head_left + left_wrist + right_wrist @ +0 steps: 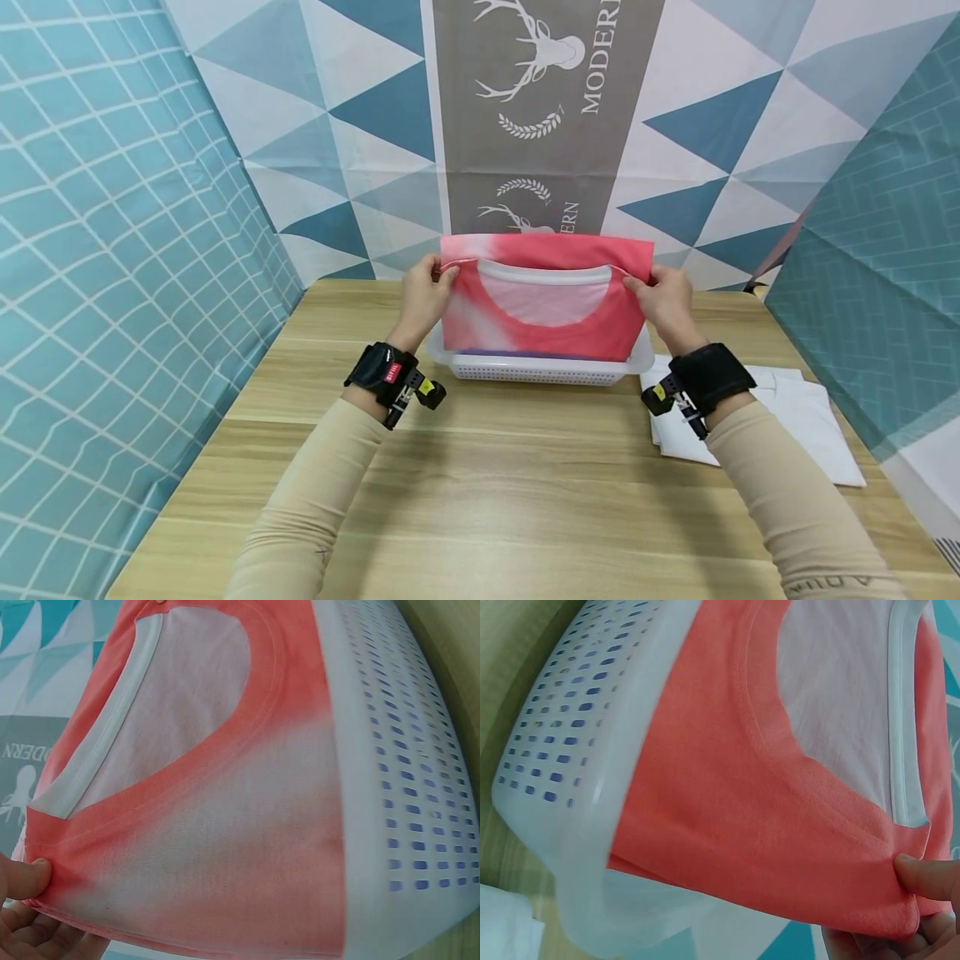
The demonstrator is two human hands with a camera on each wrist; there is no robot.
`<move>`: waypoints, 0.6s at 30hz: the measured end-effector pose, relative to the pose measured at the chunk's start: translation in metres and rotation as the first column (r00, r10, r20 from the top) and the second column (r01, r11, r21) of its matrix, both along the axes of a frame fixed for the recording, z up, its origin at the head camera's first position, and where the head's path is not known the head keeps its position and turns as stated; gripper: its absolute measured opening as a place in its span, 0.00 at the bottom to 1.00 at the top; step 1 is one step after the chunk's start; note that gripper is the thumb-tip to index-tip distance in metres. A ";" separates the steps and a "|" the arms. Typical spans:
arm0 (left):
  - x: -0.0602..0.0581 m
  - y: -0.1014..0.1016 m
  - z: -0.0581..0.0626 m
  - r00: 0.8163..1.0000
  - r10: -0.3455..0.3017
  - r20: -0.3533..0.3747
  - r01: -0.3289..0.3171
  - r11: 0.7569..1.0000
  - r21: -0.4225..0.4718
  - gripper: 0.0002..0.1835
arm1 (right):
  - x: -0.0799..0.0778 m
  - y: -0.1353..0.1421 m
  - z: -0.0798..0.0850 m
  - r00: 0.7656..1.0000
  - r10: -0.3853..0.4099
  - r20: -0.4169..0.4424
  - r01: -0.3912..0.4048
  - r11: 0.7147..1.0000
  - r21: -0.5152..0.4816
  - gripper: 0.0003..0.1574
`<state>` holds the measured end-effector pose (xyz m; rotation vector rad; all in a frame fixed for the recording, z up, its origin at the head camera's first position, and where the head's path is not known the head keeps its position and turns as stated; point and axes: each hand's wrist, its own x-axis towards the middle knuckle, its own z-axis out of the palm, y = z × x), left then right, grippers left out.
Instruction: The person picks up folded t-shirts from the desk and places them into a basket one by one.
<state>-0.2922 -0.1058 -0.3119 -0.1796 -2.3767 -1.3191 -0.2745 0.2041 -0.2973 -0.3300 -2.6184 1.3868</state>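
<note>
A folded red and white T-shirt [600, 321] hangs between both hands, its round neckline facing me. Its lower part is inside a white perforated plastic basket [536, 371]. My left hand [422, 296] pinches the shirt's upper left corner, thumb in front, as the left wrist view also shows. At the upper right corner, my right hand [663, 304] pinches the fabric between thumb and fingers. Something purple shows through the holes of the basket in both wrist views and along its rim in the head view.
Folded white cloth [798, 425] lies on the wooden table [525, 492] to the right, partly beneath my right forearm. Behind the basket stands a patterned fabric backdrop [382, 108]. A blue grid-patterned sheet [112, 250] borders the left side, and a teal sheet [885, 275] the right.
</note>
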 end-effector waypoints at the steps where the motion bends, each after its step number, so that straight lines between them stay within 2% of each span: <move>1: -0.001 0.000 -0.002 1.000 -0.001 0.003 0.001 1.000 0.000 0.09 | 0.000 0.000 -0.002 1.000 -0.001 0.006 0.001 1.000 0.001 0.25; 9: -0.003 0.001 -0.016 1.000 -0.013 0.019 0.014 1.000 -0.016 0.10 | -0.002 0.001 -0.014 0.999 0.005 0.035 -0.006 1.000 0.012 0.25; 18: -0.002 0.002 -0.023 0.999 -0.033 0.035 0.035 0.999 -0.041 0.10 | -0.002 0.003 -0.020 0.992 0.027 0.124 -0.024 0.999 -0.025 0.26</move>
